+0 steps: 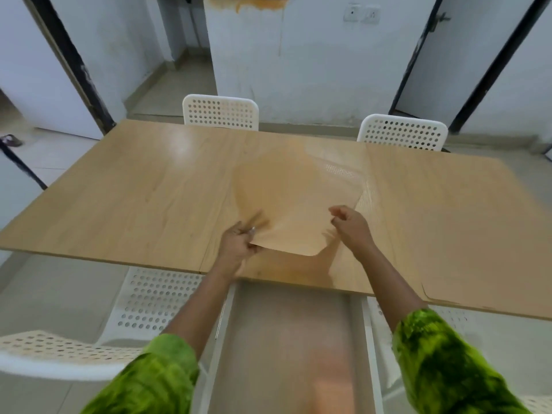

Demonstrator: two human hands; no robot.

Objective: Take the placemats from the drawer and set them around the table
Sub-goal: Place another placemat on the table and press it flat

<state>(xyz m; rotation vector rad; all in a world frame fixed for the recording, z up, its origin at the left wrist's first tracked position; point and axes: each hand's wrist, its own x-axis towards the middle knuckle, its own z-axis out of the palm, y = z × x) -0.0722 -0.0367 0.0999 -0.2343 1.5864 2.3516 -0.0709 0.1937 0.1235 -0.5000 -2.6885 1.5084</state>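
Left hand (239,246): fingers curled and pinching the near left corner of the placemats (295,204), thumb on top; blurred, so the exact finger spread is hard to read.
Right hand (351,224): half curled, thumb and forefinger drawn toward each other just beside the right edge of the placemats; I cannot tell whether it touches or grips them.
Placemats: thin, tan, with a rounded near corner, lifted at a slant over the middle of the surface (134,189); how many sheets are in the bundle cannot be told.
Why held so: gripping the near edge probably lets the sheets fan forward, so one can be peeled off and laid down.
Drawer (286,339): pulled open below the near edge of the surface, between the two arms; its blurred floor shows nothing distinct.
Chairs: two white perforated ones at the far side (221,112) (403,131), others near, marking likely places.
Progress: no placemat lies set at any seat yet.
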